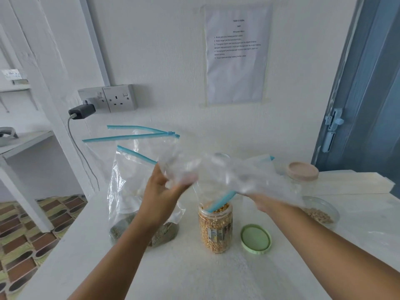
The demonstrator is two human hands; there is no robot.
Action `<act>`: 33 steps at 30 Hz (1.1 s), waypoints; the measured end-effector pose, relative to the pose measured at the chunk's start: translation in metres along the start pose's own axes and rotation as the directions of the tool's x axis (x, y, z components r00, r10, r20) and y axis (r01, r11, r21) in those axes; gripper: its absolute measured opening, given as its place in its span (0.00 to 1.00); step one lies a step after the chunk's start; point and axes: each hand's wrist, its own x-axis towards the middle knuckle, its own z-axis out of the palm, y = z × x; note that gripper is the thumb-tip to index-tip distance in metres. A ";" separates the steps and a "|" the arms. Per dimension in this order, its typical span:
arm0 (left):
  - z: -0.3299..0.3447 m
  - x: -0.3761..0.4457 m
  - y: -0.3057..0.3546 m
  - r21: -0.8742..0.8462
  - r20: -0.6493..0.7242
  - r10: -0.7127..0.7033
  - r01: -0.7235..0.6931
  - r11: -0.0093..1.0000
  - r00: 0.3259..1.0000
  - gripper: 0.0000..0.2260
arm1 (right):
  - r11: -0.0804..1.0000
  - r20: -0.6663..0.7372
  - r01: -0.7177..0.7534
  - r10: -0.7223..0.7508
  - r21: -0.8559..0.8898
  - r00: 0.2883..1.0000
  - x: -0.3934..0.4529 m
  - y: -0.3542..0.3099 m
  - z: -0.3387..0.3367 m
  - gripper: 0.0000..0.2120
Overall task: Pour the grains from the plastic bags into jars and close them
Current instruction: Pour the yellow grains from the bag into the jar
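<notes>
Three bags [218, 172], three jars [215, 228], two lids [256, 239], two hands [164, 191].

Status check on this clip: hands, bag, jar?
Left hand and right hand both grip the emptied bag over the open corn jar. Jar near full. Green lid off beside it.

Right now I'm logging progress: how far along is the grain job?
Done: clear jar is full of yellow kernels. In hand: left hand and right hand hold the emptied clear bag over it. Left: green lid is off; greenish-grain bags unpoured.
</notes>
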 end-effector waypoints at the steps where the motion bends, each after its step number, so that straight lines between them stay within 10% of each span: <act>1: 0.002 0.005 0.008 -0.046 -0.042 0.002 -0.004 0.999 0.999 0.16 | 0.996 -0.026 -0.072 0.071 -0.053 0.997 -0.008 -0.018 0.006 0.02; 13: 0.010 0.061 0.011 -0.287 -0.204 -0.213 0.150 0.946 0.955 0.13 | 0.982 -0.036 0.072 -0.080 -0.177 0.996 -0.031 -0.036 0.012 0.13; 33: -0.017 0.078 0.032 -0.520 -0.214 -0.154 0.021 0.854 0.965 0.11 | 0.952 -0.059 0.255 -0.267 -0.167 0.962 -0.033 -0.037 0.010 0.14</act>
